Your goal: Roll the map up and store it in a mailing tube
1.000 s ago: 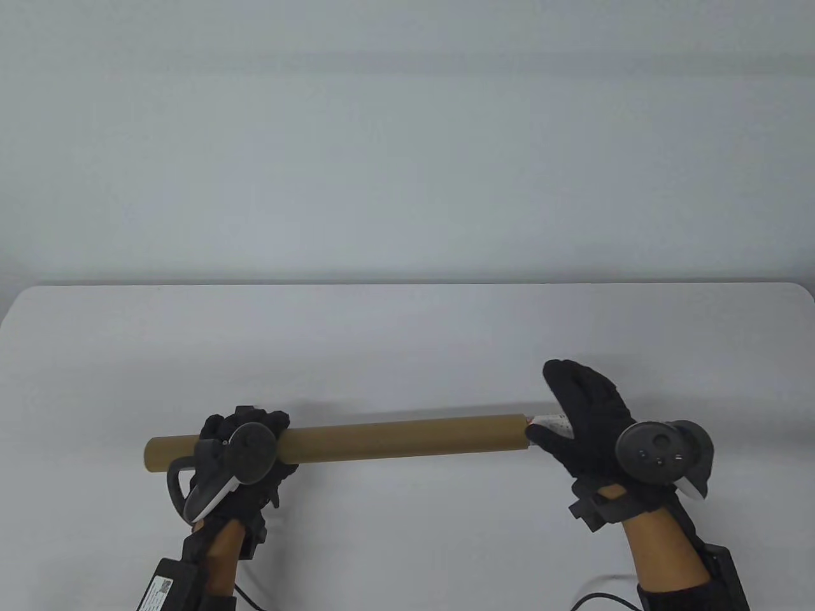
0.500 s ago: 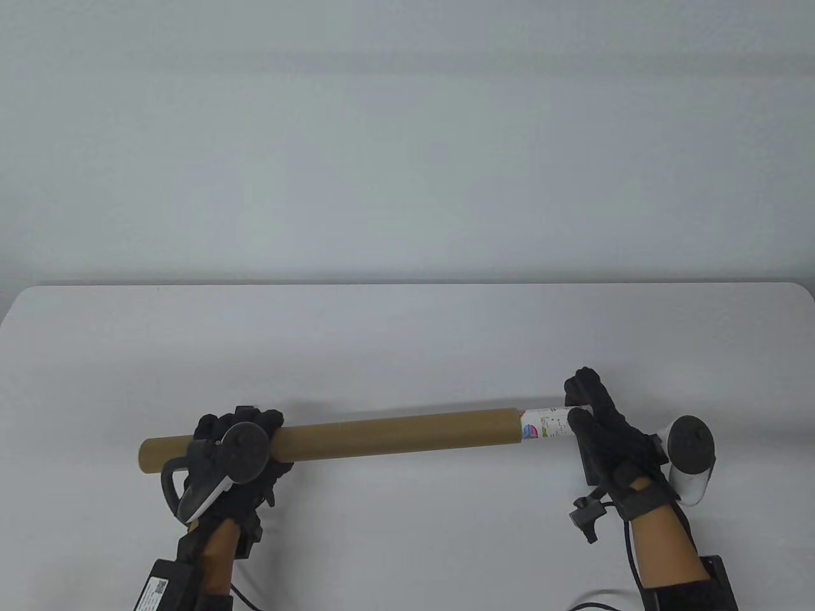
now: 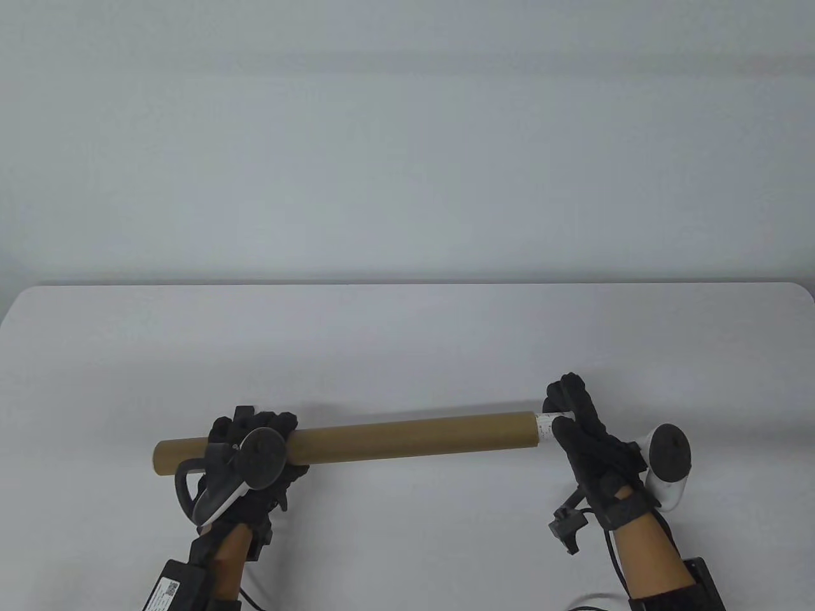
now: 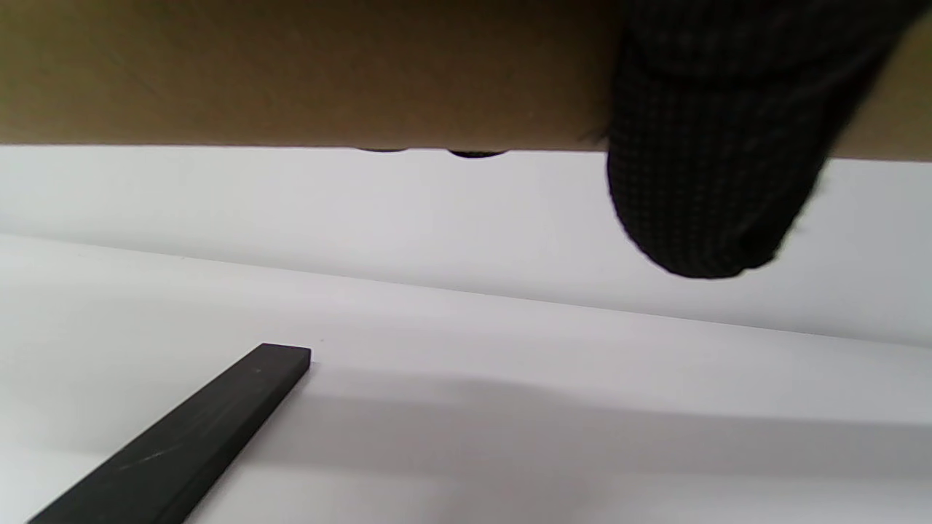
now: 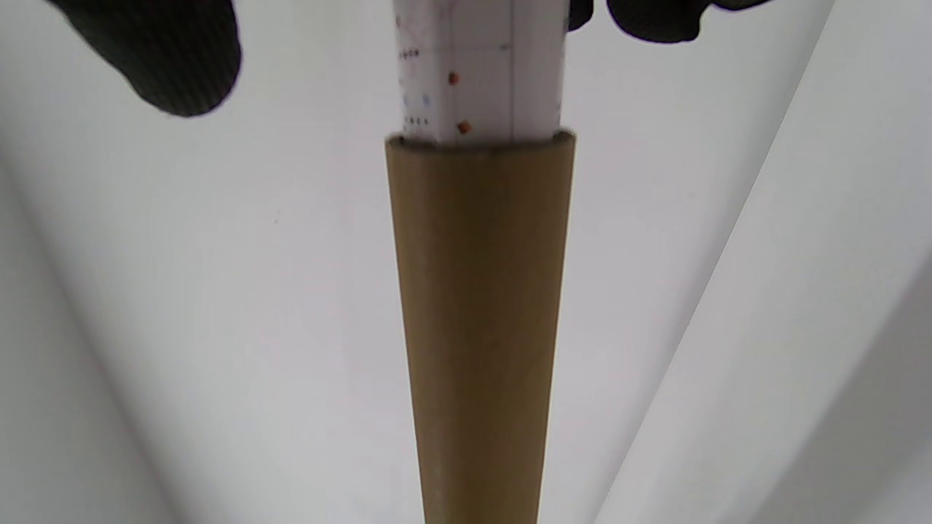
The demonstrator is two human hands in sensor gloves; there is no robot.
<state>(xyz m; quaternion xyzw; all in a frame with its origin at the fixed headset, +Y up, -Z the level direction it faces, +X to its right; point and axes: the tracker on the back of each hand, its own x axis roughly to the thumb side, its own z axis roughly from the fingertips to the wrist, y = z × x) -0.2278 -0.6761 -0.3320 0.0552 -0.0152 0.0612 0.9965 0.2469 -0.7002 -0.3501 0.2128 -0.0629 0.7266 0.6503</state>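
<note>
Table view: brown tube point(image 3: 407, 438) held level above the white desk point(image 3: 407, 331), running left to right, its shadow on the surface behind it. Left hand point(image 3: 255, 455) wrapped around the tube near its left end, fingers curled over the top, tracker point(image 3: 264, 457) on the back of the hand. A short stub of tube sticks out past this hand on the left.

Right hand point(image 3: 582, 433) at the tube's right end, thumb and fingers pinching the rolled map point(image 3: 547, 425). Only a short white piece of map shows between the tube mouth and the glove; the rest is inside the tube. Right tracker point(image 3: 668, 461) tilted outward, off to the right of the wrist.

Right wrist view: looking down the length of the tube point(image 5: 480, 327), map point(image 5: 480, 69) entering its open mouth, small printed marks and orange dots on the paper. Gloved fingertips point(image 5: 175, 58) on either side at the top edge.

Left wrist view: tube point(image 4: 291, 73) fills the top, 1 gloved finger point(image 4: 713, 160) curling over it. A flat black bar point(image 4: 189, 444) lies on the desk below.
</note>
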